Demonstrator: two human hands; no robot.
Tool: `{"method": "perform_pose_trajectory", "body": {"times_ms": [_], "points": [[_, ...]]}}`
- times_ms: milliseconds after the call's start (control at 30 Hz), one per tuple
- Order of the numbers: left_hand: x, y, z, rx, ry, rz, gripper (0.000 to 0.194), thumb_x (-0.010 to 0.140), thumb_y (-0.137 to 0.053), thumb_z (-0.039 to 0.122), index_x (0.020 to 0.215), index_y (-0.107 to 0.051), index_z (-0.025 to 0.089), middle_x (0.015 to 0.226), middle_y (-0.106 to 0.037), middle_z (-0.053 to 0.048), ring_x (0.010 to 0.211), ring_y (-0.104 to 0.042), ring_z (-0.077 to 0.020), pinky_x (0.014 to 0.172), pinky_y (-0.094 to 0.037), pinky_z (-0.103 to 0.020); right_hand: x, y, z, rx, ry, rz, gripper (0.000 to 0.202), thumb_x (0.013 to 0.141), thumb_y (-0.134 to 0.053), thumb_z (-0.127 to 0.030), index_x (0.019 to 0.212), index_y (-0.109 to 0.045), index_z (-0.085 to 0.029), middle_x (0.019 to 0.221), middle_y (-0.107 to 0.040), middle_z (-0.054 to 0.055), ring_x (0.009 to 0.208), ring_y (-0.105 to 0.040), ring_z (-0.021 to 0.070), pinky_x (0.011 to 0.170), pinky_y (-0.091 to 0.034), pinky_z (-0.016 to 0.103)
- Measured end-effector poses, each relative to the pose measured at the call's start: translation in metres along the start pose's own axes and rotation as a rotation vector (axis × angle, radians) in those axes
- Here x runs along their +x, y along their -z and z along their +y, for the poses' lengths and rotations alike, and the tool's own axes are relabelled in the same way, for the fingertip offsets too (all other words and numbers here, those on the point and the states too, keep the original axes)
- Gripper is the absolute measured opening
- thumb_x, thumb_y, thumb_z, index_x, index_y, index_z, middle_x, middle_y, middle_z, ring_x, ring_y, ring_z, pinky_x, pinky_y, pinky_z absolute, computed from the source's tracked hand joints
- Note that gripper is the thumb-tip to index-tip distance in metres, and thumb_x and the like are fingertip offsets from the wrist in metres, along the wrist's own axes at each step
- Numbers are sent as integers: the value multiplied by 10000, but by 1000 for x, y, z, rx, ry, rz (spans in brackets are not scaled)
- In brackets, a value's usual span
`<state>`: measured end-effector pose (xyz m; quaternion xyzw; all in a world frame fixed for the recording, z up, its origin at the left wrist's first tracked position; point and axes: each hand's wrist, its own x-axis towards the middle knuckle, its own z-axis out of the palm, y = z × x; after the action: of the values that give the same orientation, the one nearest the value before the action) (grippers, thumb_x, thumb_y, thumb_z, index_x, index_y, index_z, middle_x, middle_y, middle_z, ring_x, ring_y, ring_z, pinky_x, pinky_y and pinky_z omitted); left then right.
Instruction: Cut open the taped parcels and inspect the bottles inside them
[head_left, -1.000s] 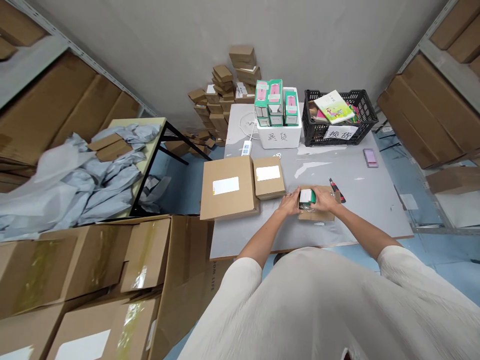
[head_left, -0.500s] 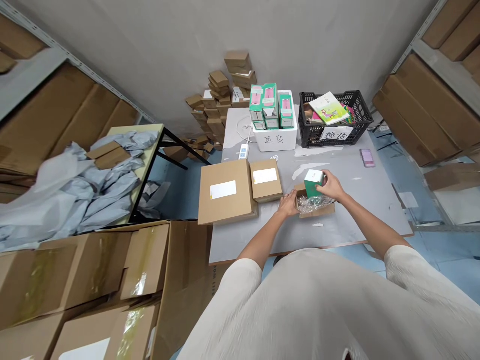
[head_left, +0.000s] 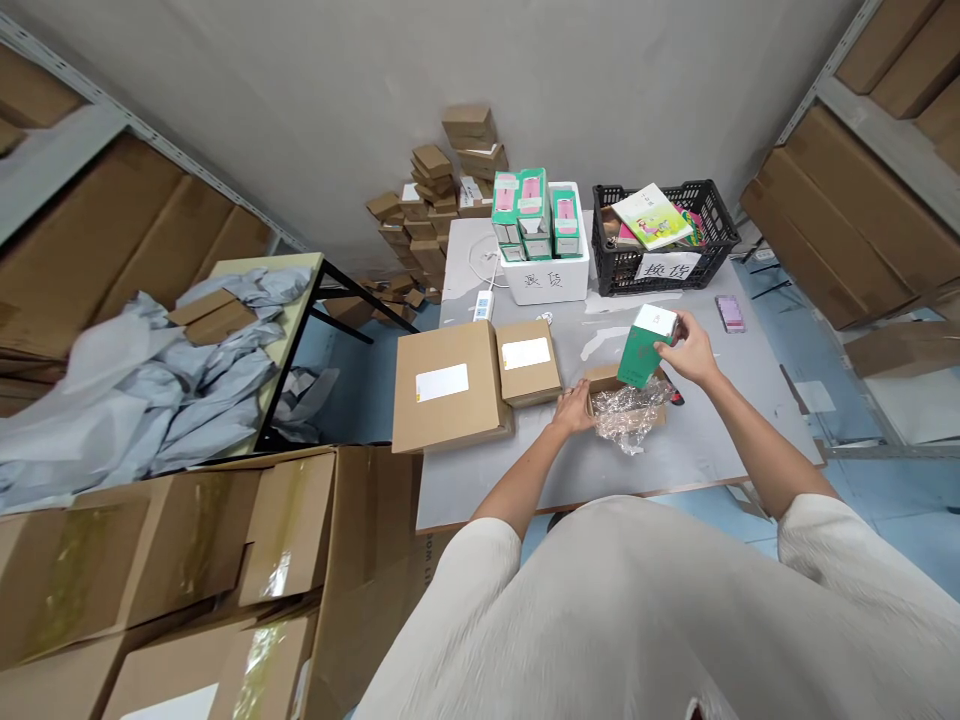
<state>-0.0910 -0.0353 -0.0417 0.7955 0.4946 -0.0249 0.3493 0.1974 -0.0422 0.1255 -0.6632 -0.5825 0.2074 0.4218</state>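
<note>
In my right hand (head_left: 688, 350) is a green box (head_left: 639, 352) with a white top, gripped at its upper right edge. It is tilted and hangs just above an open cardboard box (head_left: 602, 377) on the table. My left hand (head_left: 574, 408) holds the left end of that cardboard box, its fingers partly hidden. Crumpled clear bubble wrap (head_left: 628, 415) spills over the front of the cardboard box. A small red and black object (head_left: 676, 396) shows at its right end, too little visible to name.
Two closed cardboard boxes, one large (head_left: 442, 410) and one small (head_left: 534, 380), stand left on the table (head_left: 517, 470). Behind are a white foam bin (head_left: 551, 285) of green cartons and a black crate (head_left: 622, 275) with books. A phone (head_left: 730, 314) lies at right.
My right hand has lifted the green box up and to the right, so more of it shows. Bubble wrap now hangs further forward. My left hand stays at the cardboard box.
</note>
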Motion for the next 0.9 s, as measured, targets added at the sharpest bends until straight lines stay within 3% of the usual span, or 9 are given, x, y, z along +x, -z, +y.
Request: {"method": "perform_pose_trajectory", "body": {"times_ms": [133,300,400,533,633,767,900], "points": [[1,1,0,-6,-5,11,1206,768,-850,588,1739,-219,254,1822,-241,-157,1621,-326,-462,1272,-330,-575,-22,8,1,6,-14,-151,570,707,-754,-360,1244,-631,-210,822,-639,-23,748,-588,200,712,-501,332],[-1,2,-1,-1,3,13,1213,750,-866,570,1739,-231,267,1822,-248,-144,1613,-330,-460,1262,-344,-561,-49,-11,12,-115,-101,-336,581,673,-765,-347,1227,-638,-224,707,-614,-54,679,-598,199,637,-470,306],[-5,2,1,38,-28,19,1058,780,-861,560,1680,-373,294,1826,-240,-127,1597,-345,-453,1245,-357,-589,-51,-19,19,-143,-127,-305,570,689,-752,-365,1229,-629,-233,719,-630,-50,693,-614,204,635,-473,301],[-12,-1,3,99,-83,44,501,865,-823,501,1303,-714,283,1836,-208,-88,1622,-287,-433,1249,-337,-632,-47,-20,21,-139,-121,-267,604,683,-760,-371,1255,-623,-236,761,-659,-32,741,-641,223,676,-509,319],[-15,-5,4,108,-128,103,199,958,-732,410,1068,-772,249,1828,-229,-65,1659,-215,-396,1278,-294,-639,-44,-20,20,-112,-107,-204,608,688,-765,-368,1265,-623,-237,793,-680,-16,778,-659,237,720,-539,343],[-7,-6,7,77,-139,171,119,985,-685,322,996,-778,247,1779,-341,-68,1659,-223,-367,1303,-261,-635,-41,-20,20,-65,-91,-122,636,690,-779,-371,1290,-615,-236,866,-706,7,834,-671,251,787,-566,382],[11,4,11,74,-106,212,127,976,-681,285,1042,-788,270,1711,-437,-75,1632,-278,-360,1316,-245,-624,-35,-16,19,-28,-71,-49,629,697,-773,-361,1291,-615,-228,941,-718,22,868,-662,246,840,-571,403]]}}
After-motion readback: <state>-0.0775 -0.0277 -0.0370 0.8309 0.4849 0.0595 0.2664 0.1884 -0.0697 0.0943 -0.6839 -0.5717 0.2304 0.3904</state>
